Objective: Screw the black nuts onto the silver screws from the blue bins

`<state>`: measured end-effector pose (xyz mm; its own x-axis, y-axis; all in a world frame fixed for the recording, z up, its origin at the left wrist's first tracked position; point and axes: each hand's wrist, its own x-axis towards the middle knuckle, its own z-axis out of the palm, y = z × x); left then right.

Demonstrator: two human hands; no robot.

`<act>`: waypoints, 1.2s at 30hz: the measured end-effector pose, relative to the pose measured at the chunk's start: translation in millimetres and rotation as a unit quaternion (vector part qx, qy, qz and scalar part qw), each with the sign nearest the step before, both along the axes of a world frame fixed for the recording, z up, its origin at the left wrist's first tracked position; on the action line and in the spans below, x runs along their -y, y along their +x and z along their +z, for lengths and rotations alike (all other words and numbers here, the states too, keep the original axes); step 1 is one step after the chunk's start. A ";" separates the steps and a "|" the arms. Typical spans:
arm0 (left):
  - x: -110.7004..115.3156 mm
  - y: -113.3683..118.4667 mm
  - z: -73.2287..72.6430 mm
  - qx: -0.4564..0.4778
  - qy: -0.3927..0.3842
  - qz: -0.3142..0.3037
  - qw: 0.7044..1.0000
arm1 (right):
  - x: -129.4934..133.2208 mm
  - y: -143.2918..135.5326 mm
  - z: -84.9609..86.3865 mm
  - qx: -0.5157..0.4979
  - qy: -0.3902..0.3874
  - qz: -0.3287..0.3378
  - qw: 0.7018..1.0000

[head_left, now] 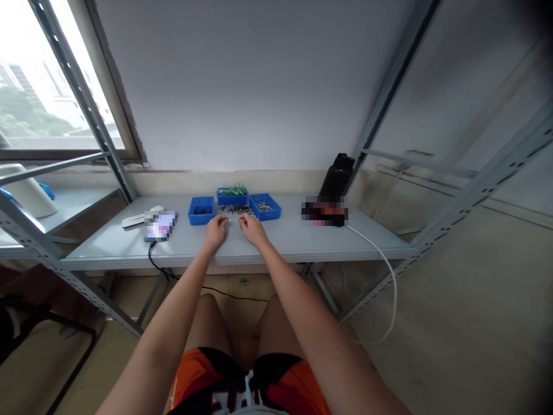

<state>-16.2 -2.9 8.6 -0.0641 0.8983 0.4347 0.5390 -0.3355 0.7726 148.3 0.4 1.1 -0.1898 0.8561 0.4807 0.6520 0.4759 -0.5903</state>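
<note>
Wears shorts [309, 392] in orange, black and dark red. Runs orange down the outer sides, black at the front hems, dark red toward the middle. Carries chunky pale lettering [235, 399] up front, cut off, unreadable. Has a whitish drawstring [249, 379] at centre, sliver of light grey fabric [262, 410] above. Shows bare forearms [298, 305], left hand [217, 229], right hand [253, 228].

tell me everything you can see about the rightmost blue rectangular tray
The blue, plastic-looking rectangular tray is open-topped with low walls. It sits upright, angled slightly, on the pale grey tabletop, holding a scatter of small silvery pieces. The bare right hand is just in front of its near-left side; whether they touch is unclear.
</note>
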 end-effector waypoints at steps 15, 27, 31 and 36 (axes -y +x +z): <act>0.1 1.5 -3.3 -0.065 0.005 -0.021 0.998 | 2.9 0.7 1.3 -0.061 0.044 0.052 0.996; -1.9 2.9 -4.1 -0.019 -0.002 0.002 1.000 | -3.3 3.1 2.2 -0.133 0.028 0.030 0.990; -0.1 2.8 -2.4 -0.002 0.004 0.013 1.000 | -7.8 7.5 2.1 -0.191 0.020 -0.051 0.980; 3.5 1.7 -0.4 -0.002 -0.002 0.003 1.000 | -16.1 10.1 -3.1 -0.249 -0.016 -0.091 0.964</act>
<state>-14.5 -6.3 8.2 -0.0677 0.8995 0.4317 0.5445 -0.3292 0.7714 158.5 16.5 -2.0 0.2116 0.8692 0.4468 0.3554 0.3574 -0.8637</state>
